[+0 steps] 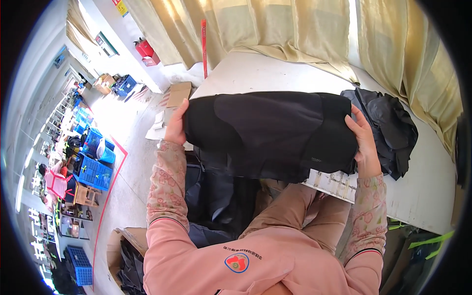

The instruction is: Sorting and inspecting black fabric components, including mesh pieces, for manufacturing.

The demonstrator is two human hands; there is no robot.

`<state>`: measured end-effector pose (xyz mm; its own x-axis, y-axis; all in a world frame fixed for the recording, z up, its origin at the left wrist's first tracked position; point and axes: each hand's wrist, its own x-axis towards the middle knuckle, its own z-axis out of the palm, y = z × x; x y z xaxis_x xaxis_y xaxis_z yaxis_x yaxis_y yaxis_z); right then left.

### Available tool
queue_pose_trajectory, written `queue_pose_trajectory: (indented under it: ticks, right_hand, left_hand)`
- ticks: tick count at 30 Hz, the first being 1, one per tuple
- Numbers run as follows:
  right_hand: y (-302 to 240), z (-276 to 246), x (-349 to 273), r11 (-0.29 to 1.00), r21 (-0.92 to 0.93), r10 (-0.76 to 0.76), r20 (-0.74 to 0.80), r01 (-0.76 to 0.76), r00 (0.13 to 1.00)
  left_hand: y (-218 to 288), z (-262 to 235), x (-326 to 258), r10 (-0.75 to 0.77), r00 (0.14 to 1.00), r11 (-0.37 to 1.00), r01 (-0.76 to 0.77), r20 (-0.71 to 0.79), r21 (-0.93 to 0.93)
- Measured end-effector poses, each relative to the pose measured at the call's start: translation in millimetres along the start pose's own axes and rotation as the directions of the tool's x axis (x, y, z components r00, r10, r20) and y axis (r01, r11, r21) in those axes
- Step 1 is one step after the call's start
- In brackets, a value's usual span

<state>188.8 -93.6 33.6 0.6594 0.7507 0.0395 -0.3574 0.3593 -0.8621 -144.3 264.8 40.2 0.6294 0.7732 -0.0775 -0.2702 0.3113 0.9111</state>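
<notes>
A folded black garment with a dark grey panel is stretched out level in front of me, above the near edge of the white table. My left hand is closed on its left end, with the thumb at the upper corner and the other fingers hidden behind. At the right end, my right hand grips the cloth, thumb in front. Just right of that hand lies a heap of black garments on the table. More dark cloth hangs below the held garment, at the left of my lap.
The white table runs along yellow curtains. A cardboard box with dark cloth stands at lower left. Beyond a red floor line are blue crates and a seated person. Yellow-green strips hang at lower right.
</notes>
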Motion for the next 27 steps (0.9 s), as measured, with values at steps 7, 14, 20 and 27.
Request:
queue_pose_trajectory:
  ticks: [7,14,20,27]
  right_hand:
    - [61.5,35.4,26.0,0.96,-0.281,0.022,0.075,0.0,0.997]
    - [236.0,-24.9,53.3,0.762,-0.647,-0.161,-0.154,0.024,0.975]
    - [210.8,4.7,59.2,0.632,-0.774,-0.119,-0.127,-0.023,0.985]
    - [173.2,5.8,130.5,0.504,-0.862,-0.185,-0.043,0.058,0.982]
  left_hand:
    - [59.4,-65.4,30.6,0.455,0.89,0.62,-0.281,-0.043,0.733]
    - [-93.1,73.5,13.2,0.468,0.691,0.09,-0.657,0.551,0.749]
    - [-217.7,109.8,-47.1,-0.156,0.66,0.004,-0.744,0.735,0.668]
    - [-227.6,111.3,-42.1,-0.194,0.621,0.011,-0.772,0.759,0.635]
